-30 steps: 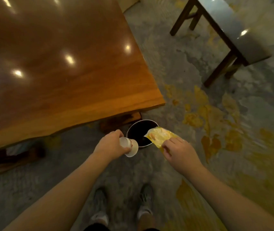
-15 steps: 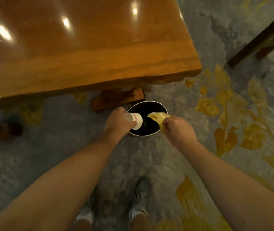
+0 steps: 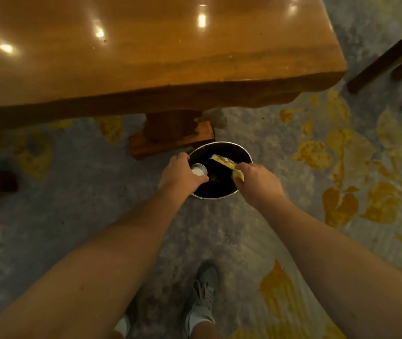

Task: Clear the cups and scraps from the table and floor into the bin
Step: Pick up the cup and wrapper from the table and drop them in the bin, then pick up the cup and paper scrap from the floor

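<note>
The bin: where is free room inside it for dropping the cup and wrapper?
The dark middle of the bin is free, between the left hand with cup and the right hand with yellow wrapper. Both side rims are crowded by hands.

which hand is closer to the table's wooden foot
Left. The left hand, holding the cup, sits just below the wooden foot; the right hand is across the bin.

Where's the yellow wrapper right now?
In the head view, the yellow wrapper is pinched in the right hand over the bin, across from the cup.
</note>
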{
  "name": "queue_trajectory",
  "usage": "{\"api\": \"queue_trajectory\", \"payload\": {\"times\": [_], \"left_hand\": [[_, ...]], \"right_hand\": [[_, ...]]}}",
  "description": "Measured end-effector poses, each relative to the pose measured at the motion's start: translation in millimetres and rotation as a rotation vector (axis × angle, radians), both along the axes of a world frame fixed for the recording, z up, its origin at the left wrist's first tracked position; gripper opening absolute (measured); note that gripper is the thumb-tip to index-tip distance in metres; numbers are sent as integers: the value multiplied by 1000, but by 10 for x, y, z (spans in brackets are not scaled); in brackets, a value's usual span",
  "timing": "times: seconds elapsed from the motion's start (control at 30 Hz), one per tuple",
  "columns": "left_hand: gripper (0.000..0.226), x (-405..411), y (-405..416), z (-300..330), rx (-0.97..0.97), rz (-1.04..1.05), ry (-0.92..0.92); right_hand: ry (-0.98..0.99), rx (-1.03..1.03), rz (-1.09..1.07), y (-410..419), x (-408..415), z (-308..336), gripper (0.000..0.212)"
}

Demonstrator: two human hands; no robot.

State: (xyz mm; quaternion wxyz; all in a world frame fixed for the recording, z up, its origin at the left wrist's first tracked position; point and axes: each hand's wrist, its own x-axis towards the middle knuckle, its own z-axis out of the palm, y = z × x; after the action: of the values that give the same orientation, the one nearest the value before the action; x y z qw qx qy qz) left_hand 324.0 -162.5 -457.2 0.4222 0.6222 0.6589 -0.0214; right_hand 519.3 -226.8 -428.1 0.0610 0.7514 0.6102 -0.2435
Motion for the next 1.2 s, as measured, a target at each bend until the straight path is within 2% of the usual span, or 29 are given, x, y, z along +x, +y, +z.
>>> {"api": "queue_trajectory", "payload": {"times": [0.3, 0.4, 0.57, 0.73, 0.83, 1.0, 1.2], "left_hand": [[76, -423, -83, 197, 97, 22, -9], [61, -701, -175, 368, 119, 24, -60], [38, -1309, -326, 887, 237, 29, -32], [42, -2307, -579, 1648, 299, 89, 62], [43, -3013, -785, 2115, 349, 118, 195], [40, -4416, -1279, 2842, 385, 287, 288], [36, -6047, -2011, 3586, 364, 457, 372]], "right_hand": [[41, 30, 40, -3, -212, 227, 32], [68, 45, 111, 35, -433, 439, 37], [118, 38, 256, 201, -1010, 941, 29], [171, 40, 431, 272, -1966, 1600, 32], [170, 50, 546, 215, -2632, 2009, 35], [121, 65, 809, 42, -4011, 2716, 33], [108, 95, 1010, -160, -5791, 3455, 33]]}}
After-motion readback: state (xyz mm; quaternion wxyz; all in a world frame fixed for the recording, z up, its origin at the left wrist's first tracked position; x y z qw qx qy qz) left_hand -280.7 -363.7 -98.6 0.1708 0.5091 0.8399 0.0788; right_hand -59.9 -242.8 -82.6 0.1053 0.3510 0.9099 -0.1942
